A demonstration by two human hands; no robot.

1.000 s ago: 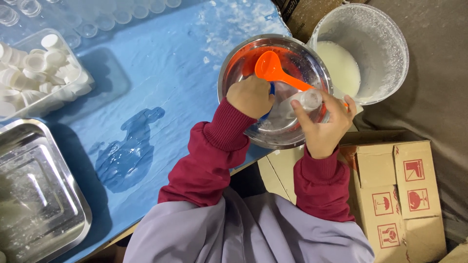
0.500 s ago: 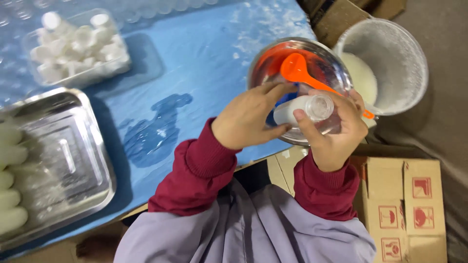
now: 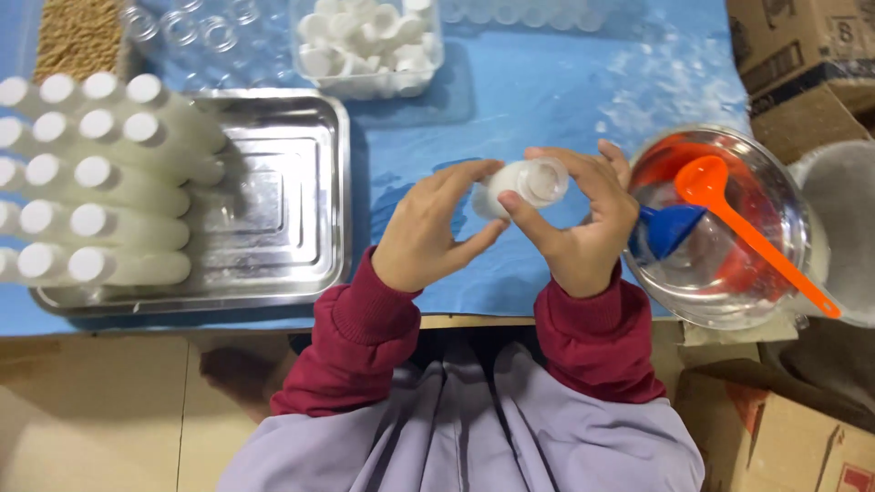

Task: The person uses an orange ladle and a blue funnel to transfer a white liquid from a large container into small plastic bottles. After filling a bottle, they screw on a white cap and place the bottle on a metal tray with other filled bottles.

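Far left: capped white bottles (image 3: 109,182) lying in rows, caps toward the camera, the right-hand ones resting over the edge of a steel tray (image 3: 273,196) on the blue surface (image 3: 510,100). Behind the tray, empty clear vials (image 3: 196,32) standing open-mouthed, and next to them a clear tub of white caps (image 3: 365,41).

Centre, above the blue surface near its front edge: left hand (image 3: 428,232) with fingers curled around the base end of a small white bottle (image 3: 519,187), thumb underneath. Bottle tipped on its side, open mouth facing up toward the camera. Right hand (image 3: 579,223) closed on the neck end of the same bottle, fingers wrapped over the far side, thumb pressed at the near side.

Right: steel bowl (image 3: 729,301) just beside the right hand, holding a blue funnel (image 3: 670,228) and an orange ladle (image 3: 747,232), handle over the rim. Cardboard boxes (image 3: 793,55) beyond.
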